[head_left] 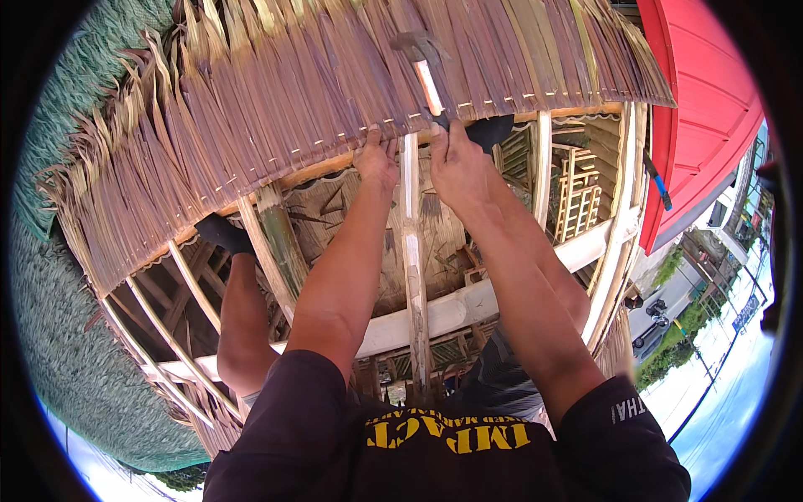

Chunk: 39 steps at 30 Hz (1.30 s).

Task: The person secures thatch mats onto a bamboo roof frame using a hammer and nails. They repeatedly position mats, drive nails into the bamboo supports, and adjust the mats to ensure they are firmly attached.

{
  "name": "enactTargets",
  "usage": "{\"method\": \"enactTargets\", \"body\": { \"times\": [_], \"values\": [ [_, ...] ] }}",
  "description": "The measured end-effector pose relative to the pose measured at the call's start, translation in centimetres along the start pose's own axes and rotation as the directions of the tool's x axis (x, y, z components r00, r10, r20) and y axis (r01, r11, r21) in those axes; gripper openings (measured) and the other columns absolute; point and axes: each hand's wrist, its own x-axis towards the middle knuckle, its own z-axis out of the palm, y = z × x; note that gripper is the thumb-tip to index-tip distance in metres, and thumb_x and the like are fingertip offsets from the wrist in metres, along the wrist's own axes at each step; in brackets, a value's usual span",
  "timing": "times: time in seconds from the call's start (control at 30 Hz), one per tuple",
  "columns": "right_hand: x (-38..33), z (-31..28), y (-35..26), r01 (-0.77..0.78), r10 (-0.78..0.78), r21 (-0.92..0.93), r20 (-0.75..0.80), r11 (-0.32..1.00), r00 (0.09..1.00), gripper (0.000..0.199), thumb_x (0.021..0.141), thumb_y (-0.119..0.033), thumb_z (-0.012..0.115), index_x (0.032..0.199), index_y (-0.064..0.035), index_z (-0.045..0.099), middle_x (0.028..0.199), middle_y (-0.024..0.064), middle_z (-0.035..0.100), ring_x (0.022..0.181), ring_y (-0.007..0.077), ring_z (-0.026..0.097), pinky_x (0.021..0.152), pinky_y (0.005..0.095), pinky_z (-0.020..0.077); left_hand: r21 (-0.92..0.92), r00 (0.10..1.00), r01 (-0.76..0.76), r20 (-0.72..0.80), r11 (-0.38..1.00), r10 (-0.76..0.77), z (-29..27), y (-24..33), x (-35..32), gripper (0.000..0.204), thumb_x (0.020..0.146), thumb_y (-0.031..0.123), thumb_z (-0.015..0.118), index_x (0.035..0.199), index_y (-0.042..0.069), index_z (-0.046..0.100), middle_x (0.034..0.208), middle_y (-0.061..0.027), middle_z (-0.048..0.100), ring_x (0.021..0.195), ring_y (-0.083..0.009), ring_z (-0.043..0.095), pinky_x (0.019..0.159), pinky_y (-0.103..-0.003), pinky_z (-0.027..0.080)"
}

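In my right hand (458, 171) is a hammer (428, 86), gripped by the dark lower end of its handle. Its head, blurred, lies over the thatch above. My left hand (378, 161) is closed at the lower edge of the brown dried-leaf thatch panel (335, 92), its fingertips on the stitched border; anything small between them is hidden. A pale wooden rafter (411, 226) runs between my two hands up to that edge. Along the border, an orange-brown batten (314, 173) shows under the leaves.
More rafters (268, 259) cross a thick pale beam (456, 308), with deep gaps between them. My dark-covered foot (224, 234) rests left. A blue-handled tool (658, 182) lies at the right edge, beside a red metal roof (711, 100). Green netting (92, 351) covers the left side.
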Motion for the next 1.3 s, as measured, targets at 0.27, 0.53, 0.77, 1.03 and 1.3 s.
{"method": "enactTargets", "body": {
  "times": [0.27,0.53,0.77,1.03,1.3],
  "values": [
    [-5.7,1.8,2.6,-0.291,0.305,-0.167,0.061,0.942,0.95,0.032,0.103,-0.027,0.047,0.096,0.0029,0.056,0.085,0.0334,0.066,0.083,0.0559,0.063,0.076,0.0635,0.0473,0.134,0.98,-0.048,-0.184,0.99,0.073,1.0,0.6,-1.1,0.024,0.096,0.01,0.068,0.117,0.003,0.06,0.112,-0.0077,0.066,0.095,-0.0215,0.065,0.087,-0.034,0.058],
    [-18.9,-5.2,-5.2,0.063,-0.077,0.068,0.214,0.996,0.974,0.037,0.103,-0.034,0.049,0.1,0.0017,0.059,0.087,0.0329,0.066,0.088,0.0528,0.064,0.079,0.0586,0.0496,0.719,0.926,-0.366,0.348,0.59,0.15,-13.9,15.9,-27.1,0.042,0.094,0.017,0.065,0.133,0.001,0.062,0.117,-0.01,0.071,0.107,-0.0227,0.069,0.09,-0.03,0.054],
    [-36.3,-6.1,-13.3,0.535,-0.492,0.12,0.594,0.836,0.636,0.056,0.101,-0.049,0.053,0.1,0.0061,0.061,0.094,0.032,0.068,0.096,0.0505,0.064,0.085,0.0527,0.0494,0.873,0.691,-0.475,0.451,-0.116,0.564,-30.9,25.1,-55.6,0.03,0.092,0.023,0.064,0.109,0.0,0.072,0.088,-0.014,0.074,0.084,-0.023,0.072,0.079,-0.034,0.055],
    [-49.0,-7.7,-16.2,0.748,-0.532,0.196,0.812,0.634,0.238,0.058,0.101,-0.048,0.054,0.113,0.0079,0.061,0.105,0.0328,0.067,0.102,0.0489,0.064,0.088,0.0516,0.0496,0.818,0.924,-0.331,0.382,-0.471,0.015,-41.3,12.4,-70.5,0.027,0.091,0.012,0.056,0.114,0.007,0.069,0.095,-0.0132,0.075,0.088,-0.0251,0.075,0.077,-0.039,0.059],
    [-51.0,-8.9,-14.1,0.773,-0.528,0.139,0.803,0.619,0.278,0.058,0.1,-0.049,0.056,0.111,0.007,0.06,0.104,0.0303,0.069,0.1,0.0456,0.067,0.087,0.0481,0.051,0.817,0.738,-0.174,0.478,-0.549,0.477,-43.4,4.0,-64.8,0.026,0.092,0.008,0.053,0.117,0.006,0.061,0.115,-0.0188,0.063,0.089,-0.0361,0.072,0.075,-0.046,0.06]
  ]
}}
